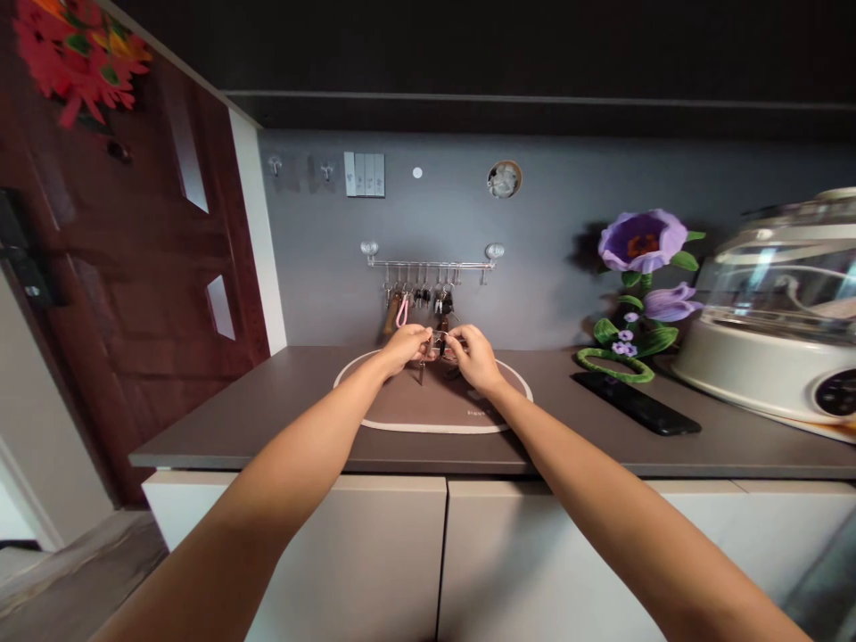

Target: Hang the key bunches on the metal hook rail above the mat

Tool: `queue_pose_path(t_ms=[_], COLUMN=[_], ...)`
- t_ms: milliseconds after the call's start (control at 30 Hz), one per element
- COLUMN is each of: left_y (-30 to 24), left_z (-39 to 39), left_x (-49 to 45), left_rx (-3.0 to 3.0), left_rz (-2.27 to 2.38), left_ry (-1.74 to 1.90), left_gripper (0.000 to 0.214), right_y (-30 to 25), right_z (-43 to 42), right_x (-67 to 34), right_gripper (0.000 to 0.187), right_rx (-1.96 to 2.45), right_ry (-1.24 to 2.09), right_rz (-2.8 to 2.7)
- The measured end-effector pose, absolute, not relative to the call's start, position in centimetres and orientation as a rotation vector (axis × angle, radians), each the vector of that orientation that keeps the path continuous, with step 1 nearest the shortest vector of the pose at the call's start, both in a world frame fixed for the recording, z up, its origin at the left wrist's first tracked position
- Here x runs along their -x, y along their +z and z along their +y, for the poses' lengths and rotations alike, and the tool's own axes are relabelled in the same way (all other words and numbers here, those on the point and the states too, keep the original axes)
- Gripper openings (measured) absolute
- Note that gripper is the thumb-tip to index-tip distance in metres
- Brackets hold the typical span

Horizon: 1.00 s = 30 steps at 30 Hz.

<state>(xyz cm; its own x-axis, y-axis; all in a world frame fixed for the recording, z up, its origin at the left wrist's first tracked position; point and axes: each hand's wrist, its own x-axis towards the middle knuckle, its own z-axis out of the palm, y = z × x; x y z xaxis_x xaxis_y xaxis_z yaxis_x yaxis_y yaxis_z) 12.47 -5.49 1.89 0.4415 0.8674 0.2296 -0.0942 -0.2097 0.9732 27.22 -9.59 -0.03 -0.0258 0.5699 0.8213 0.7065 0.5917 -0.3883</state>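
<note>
Both my arms reach out over a grey-brown counter (281, 401). My left hand (405, 347) and my right hand (473, 354) meet above an oval brown mat (401, 410) with a pale rim. Their fingers pinch a small metal bunch of keys (440, 346) between them, with a key hanging down below my left hand. On the wall just behind, a chrome hook rail (432, 264) carries several more keys and key fobs, one with a pink loop.
A black phone (635, 403) lies on the counter to the right, beside a purple artificial flower (642, 245) and a large cream appliance (776, 348) with a clear lid. A dark wooden door (134, 267) stands at the left. White cabinet fronts (374, 553) run under the counter.
</note>
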Motion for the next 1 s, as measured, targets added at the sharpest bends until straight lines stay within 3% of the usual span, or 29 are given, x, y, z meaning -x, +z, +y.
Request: queue_pose_path(t_ms=[367,633,833,1000], left_y=[0.8,0.4,-0.3,-0.4], left_z=[-5.2,-5.4,-4.6,-4.5], left_x=[-12.8,-13.4,-13.5,-13.3], left_rx=[-1.579,-1.839,-2.383,-2.605], left_rz=[0.664,0.667,0.822,0.895], left_ry=[0.812,0.968,1.306,1.341], left_gripper=[0.018,0.022,0.023,0.025], right_y=[0.1,0.1,2.0,4.7], right_z=[-9.5,-8.8,-8.8,-7.2], right_x=[-27.0,-26.4,-26.1,-25.9], right_gripper=[0.026,0.034,0.023,0.009], right_rx=[0.964,0.864,0.805,0.73], right_ry=[0.429,0.667,0.857,0.857], right_rz=[-1.502,-1.283,-1.049,-0.9])
